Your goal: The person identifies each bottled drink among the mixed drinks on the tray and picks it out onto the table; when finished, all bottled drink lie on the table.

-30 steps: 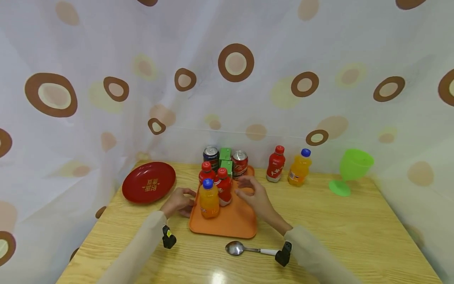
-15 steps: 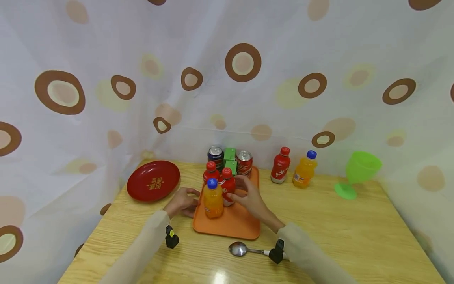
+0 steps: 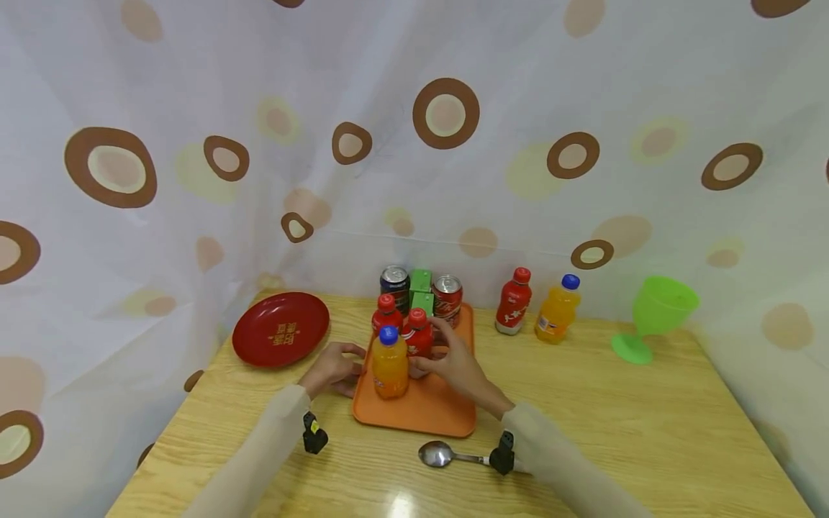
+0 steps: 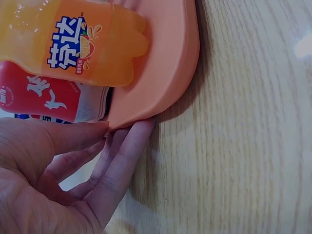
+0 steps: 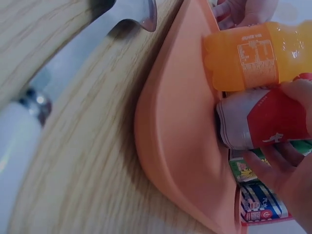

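My left hand [image 3: 333, 368] pinches the left rim of the orange tray [image 4: 170, 73], thumb on top and fingers beneath. My right hand [image 3: 456, 367] grips a red bottle [image 3: 417, 339], its thumb and fingers around the bottle's sides, as the right wrist view shows. Close on the left of that bottle stands an orange soda bottle [image 3: 390, 367] with a blue cap. Another red bottle [image 3: 386, 314] is behind them on the tray. Toward the tray's far end are a dark can [image 3: 395, 284], a red can [image 3: 447, 298] and green cartons [image 3: 422, 302].
A dark red plate [image 3: 281, 327] lies left of the tray. A spoon [image 3: 437, 453] rests in front, partly under my right wrist. Farther right stand a red bottle [image 3: 513, 302], an orange soda bottle [image 3: 558, 309] and a green goblet [image 3: 657, 313].
My right hand has moved left from beside the red bottle and taken hold of it. The bottle has shifted slightly. My left hand stays at the tray rim.
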Tool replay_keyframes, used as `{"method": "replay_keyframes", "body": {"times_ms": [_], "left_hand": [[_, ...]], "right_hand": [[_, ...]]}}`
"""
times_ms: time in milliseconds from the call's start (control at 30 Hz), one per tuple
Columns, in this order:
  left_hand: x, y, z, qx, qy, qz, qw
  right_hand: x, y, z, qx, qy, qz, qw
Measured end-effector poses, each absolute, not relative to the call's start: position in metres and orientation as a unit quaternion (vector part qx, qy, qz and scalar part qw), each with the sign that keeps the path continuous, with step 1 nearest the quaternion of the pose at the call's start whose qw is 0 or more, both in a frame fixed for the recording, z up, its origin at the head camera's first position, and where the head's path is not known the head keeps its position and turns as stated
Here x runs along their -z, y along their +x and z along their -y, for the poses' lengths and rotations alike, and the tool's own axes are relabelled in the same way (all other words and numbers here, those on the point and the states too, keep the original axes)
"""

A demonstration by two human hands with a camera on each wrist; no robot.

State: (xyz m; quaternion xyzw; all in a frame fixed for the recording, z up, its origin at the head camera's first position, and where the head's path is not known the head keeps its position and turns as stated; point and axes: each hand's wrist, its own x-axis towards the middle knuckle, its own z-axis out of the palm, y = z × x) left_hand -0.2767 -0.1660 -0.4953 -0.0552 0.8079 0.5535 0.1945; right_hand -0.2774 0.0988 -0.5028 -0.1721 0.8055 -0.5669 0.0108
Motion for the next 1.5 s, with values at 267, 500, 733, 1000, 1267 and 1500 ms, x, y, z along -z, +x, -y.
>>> {"method": "replay_keyframes", "body": {"times_ms": [267,500,733,1000,1267,1500], "left_hand": [[0.494,-0.279,0.168,-0.544,-0.053,-0.812,0.204],[0.499,-0.277,0.166,-0.543,-0.052,-0.813,0.204],[0.502,-0.275,0.165,-0.546,-0.057,-0.812,0.197],[0.502,-0.273,0.164,-0.543,-0.064,-0.813,0.2],[0.5,-0.276,0.163,-0.54,-0.061,-0.817,0.192],[0.498,-0.275,0.165,-0.531,-0.062,-0.824,0.186]], "right_hand": [[0.499,-0.269,-0.112,0.561,-0.161,-0.812,0.009],[0.5,-0.262,-0.124,0.571,-0.11,-0.813,-0.005],[0.477,-0.254,-0.134,0.596,-0.09,-0.798,0.01],[0.452,-0.245,-0.152,0.619,-0.08,-0.781,0.023],[0.446,-0.244,-0.185,0.605,-0.055,-0.794,0.005],[0.443,-0.243,-0.218,0.586,-0.053,-0.808,-0.023]]}}
